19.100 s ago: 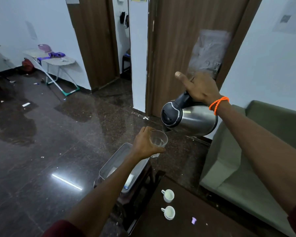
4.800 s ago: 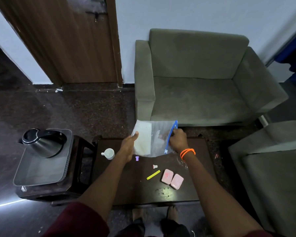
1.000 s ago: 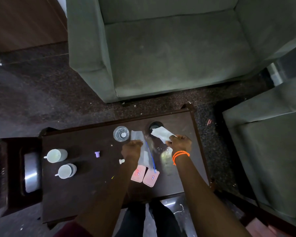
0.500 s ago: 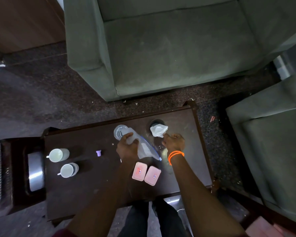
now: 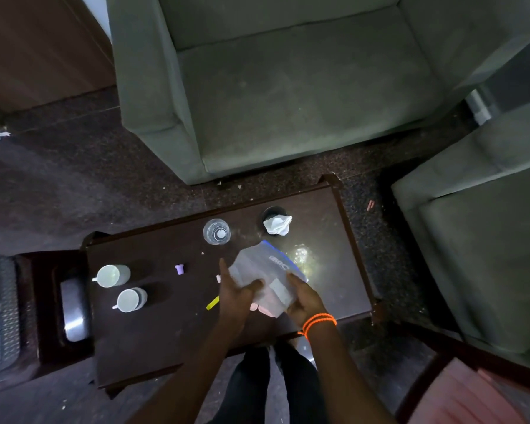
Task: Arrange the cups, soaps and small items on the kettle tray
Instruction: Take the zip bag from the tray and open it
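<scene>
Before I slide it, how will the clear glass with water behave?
The clear glass looks tall and narrow, so a high push may tip it. It seems to hold water, so probably spill-prone. The dark table looks glossy; it likely slides easily.

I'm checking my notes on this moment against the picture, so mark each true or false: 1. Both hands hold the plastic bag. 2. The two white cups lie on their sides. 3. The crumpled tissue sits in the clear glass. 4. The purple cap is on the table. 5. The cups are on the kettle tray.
1. True: the left hand and right hand grip the plastic bag.
2. False: the white cups stand upright.
3. False: the crumpled tissue sits on a dark holder; the clear glass beside it has none.
4. True: purple cap.
5. False: they stand on the table.
</scene>
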